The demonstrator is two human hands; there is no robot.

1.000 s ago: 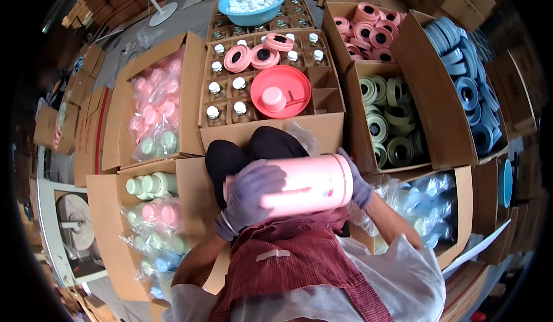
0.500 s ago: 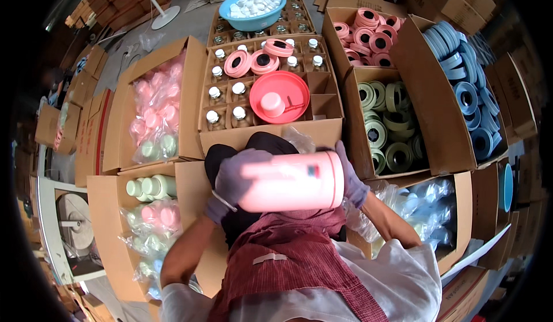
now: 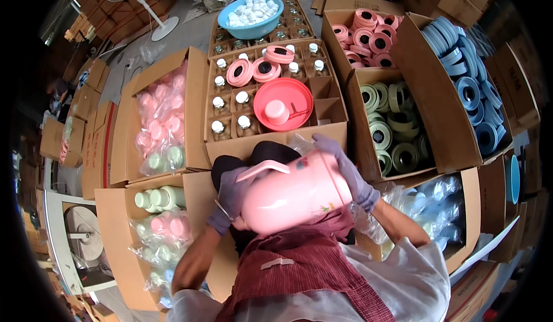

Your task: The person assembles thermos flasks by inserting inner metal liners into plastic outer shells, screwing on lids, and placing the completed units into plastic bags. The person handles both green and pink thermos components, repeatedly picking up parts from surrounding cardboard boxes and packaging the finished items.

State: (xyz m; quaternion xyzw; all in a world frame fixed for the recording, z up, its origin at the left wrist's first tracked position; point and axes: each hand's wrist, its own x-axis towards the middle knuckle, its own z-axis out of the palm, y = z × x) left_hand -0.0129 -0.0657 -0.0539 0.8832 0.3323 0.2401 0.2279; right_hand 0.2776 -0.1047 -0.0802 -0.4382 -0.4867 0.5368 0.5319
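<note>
While tilted, pink flask (image 3: 294,195) sits between both gloved hands' fingers (image 3: 340,160).

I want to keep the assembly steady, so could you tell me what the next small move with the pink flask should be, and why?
Probably bring the pink flask body level. It lies tilted between the gloved left hand and right hand, its handle on top, above the lap; levelling it would steady the grip.

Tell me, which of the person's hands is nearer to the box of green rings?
Right. The right hand grips the pink flask's end beside the box of green rings; the left hand holds the flask's opposite end, farther away.
</note>
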